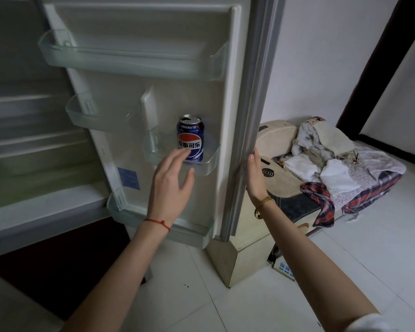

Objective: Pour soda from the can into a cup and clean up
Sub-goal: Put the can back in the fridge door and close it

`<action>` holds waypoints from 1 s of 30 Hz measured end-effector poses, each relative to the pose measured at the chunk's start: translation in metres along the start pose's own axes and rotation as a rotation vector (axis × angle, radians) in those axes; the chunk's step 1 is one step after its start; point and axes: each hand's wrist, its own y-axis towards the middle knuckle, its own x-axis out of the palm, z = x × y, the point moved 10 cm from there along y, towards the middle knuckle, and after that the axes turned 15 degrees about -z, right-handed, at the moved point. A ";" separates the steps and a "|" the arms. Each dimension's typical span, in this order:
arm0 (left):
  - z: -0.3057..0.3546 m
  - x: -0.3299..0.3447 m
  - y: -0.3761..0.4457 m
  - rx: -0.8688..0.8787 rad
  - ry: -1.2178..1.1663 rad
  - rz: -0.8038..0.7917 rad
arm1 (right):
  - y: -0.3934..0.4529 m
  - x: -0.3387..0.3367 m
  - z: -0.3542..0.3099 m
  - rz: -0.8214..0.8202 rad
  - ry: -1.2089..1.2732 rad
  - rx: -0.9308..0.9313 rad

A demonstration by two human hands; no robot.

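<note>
The open white refrigerator compartment fills the left side, its pale shelves bare as far as can be seen. On the inside of the swung-open white door hang clear plastic door bins: a long upper bin and a smaller bin to the left, with nothing visible in either. The small clear bin on the right holds the blue aluminium soda can, upright, with a red, white and blue round logo, white Chinese lettering and an opened silver top. The left hand, a red string around its wrist, reaches toward the can with fingers spread apart, fingertips in front of the bin wall; whether they touch it cannot be told. The right hand, a gold bracelet on its wrist, lies with fingers together along the door's grey edge. Further right, a pile of crumpled white and plaid cloths rests on a low surface.
</note>
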 end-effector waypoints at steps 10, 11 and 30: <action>0.013 0.018 -0.044 -0.056 0.077 -0.098 | -0.044 0.014 -0.010 0.049 -0.016 -0.067; 0.013 0.015 -0.048 -0.065 0.078 -0.096 | -0.049 0.016 -0.011 0.057 -0.019 -0.075; -0.020 -0.084 -0.158 -0.179 -0.063 -0.115 | -0.198 0.109 -0.066 0.150 -0.215 -0.253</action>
